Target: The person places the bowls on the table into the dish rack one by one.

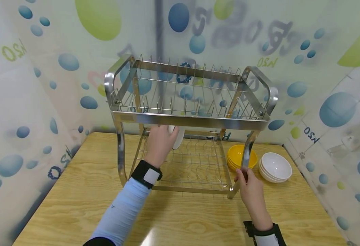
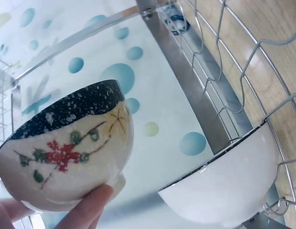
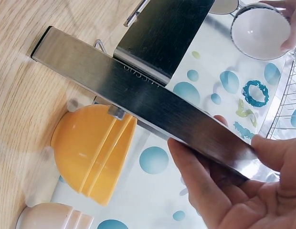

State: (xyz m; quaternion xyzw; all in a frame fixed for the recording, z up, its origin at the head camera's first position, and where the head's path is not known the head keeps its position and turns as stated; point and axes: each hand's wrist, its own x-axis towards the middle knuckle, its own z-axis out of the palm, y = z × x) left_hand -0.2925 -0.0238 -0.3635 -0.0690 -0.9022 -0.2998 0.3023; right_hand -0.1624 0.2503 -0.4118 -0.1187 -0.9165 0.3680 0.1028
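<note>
My left hand [image 1: 161, 145] reaches between the two tiers of a metal dish rack [image 1: 180, 119] and holds a white bowl [image 1: 179, 138]. In the left wrist view this bowl [image 2: 67, 157] is tilted, with a dark speckled rim and red flowers, gripped around its lower side and foot. A second white bowl [image 2: 229, 181] leans on its side against the wires of the lower tier; the head view hides it. My right hand [image 1: 253, 191] grips the rack's front right leg [image 3: 186, 119], fingers on one side and thumb on the other.
Stacked yellow bowls [image 1: 241, 155] stand on the wooden table [image 1: 198, 222] just right of the rack, partly behind its leg. Farther right is a stack of white bowls [image 1: 276, 165]. A patterned curtain [image 1: 44, 85] surrounds the table at the back and sides.
</note>
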